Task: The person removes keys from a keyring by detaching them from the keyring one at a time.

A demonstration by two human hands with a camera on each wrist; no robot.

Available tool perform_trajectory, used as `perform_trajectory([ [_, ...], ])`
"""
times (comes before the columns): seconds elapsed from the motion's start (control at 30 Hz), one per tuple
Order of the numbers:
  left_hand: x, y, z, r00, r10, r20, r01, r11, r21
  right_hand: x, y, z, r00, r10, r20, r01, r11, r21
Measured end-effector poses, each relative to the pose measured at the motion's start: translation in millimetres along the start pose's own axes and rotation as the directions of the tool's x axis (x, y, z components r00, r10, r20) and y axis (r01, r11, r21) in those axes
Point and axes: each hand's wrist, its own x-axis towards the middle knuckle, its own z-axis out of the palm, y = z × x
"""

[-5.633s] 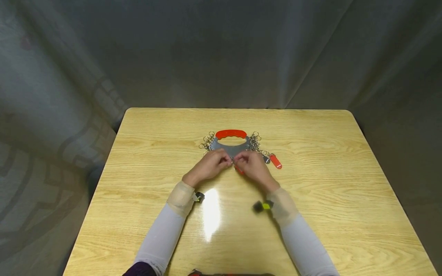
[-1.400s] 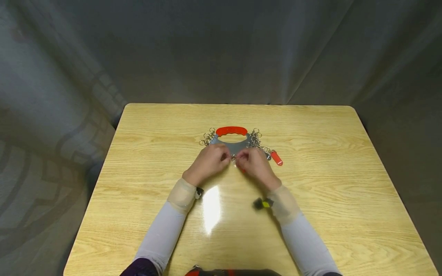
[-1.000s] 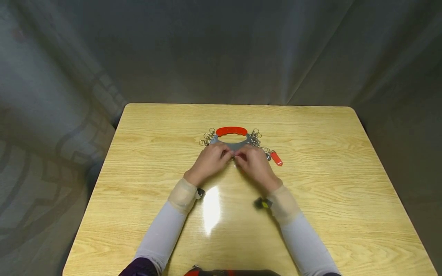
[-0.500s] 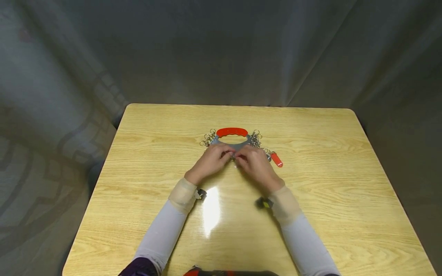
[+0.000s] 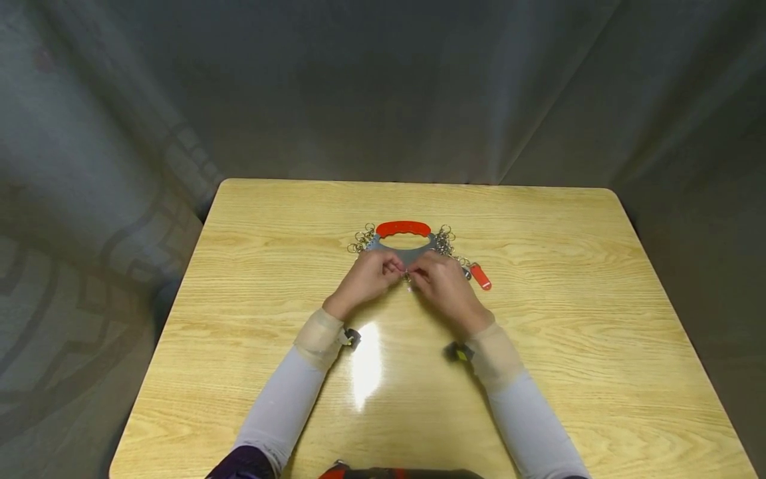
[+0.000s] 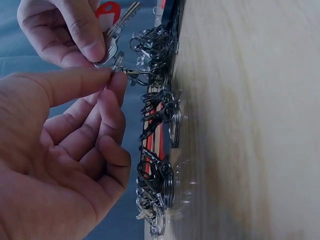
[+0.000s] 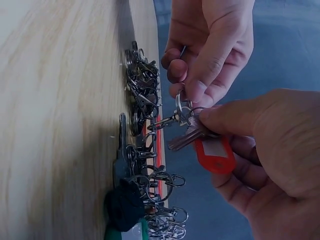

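A grey metal plate with a red handle lies on the table, several rings and clips along its edges. At its near edge my two hands work close together. Between thumb and forefinger my left hand pinches a split ring, which joins a clip at the plate. My right hand pinches a key with a red key tag, right beside that ring. In the head view the left hand and right hand hide most of the key and tag.
Clusters of rings hang at the plate's left and right. A second red tag lies on the table right of the right hand. A black-headed key and a green tag lie near the plate. A curtain stands behind.
Both hands stay at the plate's near edge throughout. The fingertips came together and have now parted slightly, showing the ring between them. The red tag below the right hand is now hidden in the head view.
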Motion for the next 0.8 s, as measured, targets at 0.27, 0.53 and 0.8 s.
perform_trajectory([
  [0.27,0.0,0.4,1.9,0.999,-0.036,-0.005,0.037,0.997,0.061,-0.3,1.2,2.7,1.000,-0.006,0.001,0.006,1.000,-0.012],
  [0.53,-1.2,1.4,5.0,0.997,-0.053,-0.061,0.059,0.993,0.106,-1.1,0.6,3.0,0.998,0.045,0.045,-0.045,0.999,-0.006],
  [0.8,-0.7,1.2,6.9,0.992,-0.060,-0.114,0.068,0.995,0.068,0.0,-1.4,5.4,0.990,0.138,0.031,-0.140,0.988,0.061],
])
